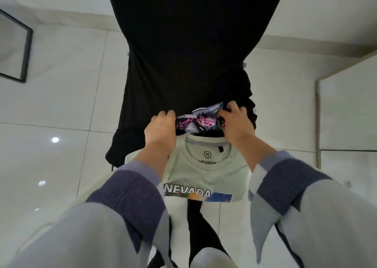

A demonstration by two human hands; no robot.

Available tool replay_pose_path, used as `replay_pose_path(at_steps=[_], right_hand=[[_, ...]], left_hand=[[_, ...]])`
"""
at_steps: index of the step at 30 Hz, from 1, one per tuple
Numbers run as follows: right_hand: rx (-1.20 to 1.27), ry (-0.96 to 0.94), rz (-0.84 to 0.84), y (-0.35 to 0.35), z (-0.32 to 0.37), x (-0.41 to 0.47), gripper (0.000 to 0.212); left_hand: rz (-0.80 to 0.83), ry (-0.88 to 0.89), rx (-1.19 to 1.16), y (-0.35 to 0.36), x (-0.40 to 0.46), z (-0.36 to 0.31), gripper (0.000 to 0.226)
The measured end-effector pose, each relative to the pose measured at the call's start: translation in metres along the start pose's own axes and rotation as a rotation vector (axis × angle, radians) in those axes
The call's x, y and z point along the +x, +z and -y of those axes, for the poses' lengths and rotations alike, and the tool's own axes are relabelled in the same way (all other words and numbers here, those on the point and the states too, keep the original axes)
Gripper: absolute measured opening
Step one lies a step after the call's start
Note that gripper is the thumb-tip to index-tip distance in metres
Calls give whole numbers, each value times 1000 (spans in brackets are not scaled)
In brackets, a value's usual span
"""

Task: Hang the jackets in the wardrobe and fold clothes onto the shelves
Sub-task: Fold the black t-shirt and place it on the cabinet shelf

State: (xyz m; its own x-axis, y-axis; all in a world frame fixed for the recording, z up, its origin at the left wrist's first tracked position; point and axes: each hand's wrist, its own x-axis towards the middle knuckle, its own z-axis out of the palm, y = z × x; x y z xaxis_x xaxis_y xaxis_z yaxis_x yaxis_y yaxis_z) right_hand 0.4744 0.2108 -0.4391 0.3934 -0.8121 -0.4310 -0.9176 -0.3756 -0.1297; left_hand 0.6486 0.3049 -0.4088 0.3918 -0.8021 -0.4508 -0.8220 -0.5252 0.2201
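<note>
Glossy white floor tiles; left hand, right hand pinching crumpled pink-patterned garment above pale-green tee.

Glossy white tiled floor underneath. Directly on it: large black garment, spread lengthwise. Black-framed mirror at the left edge.
</note>
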Motion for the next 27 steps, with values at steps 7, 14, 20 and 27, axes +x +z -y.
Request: replay_pose_path(at_steps=[7, 14, 20, 27], right_hand=[[181, -69, -198, -47, 6, 20, 31], [307, -62, -391, -81, 15, 42, 35], [275, -52, -304, -53, 18, 25, 55], [126, 9, -420, -29, 15, 0, 68]], left_hand=[[-237, 30, -225, -59, 20, -7, 14], [-403, 47, -240, -87, 43, -13, 17], [-305, -4, -48, -57, 42, -9, 47], [-445, 265, 301, -40, 28, -3, 26]])
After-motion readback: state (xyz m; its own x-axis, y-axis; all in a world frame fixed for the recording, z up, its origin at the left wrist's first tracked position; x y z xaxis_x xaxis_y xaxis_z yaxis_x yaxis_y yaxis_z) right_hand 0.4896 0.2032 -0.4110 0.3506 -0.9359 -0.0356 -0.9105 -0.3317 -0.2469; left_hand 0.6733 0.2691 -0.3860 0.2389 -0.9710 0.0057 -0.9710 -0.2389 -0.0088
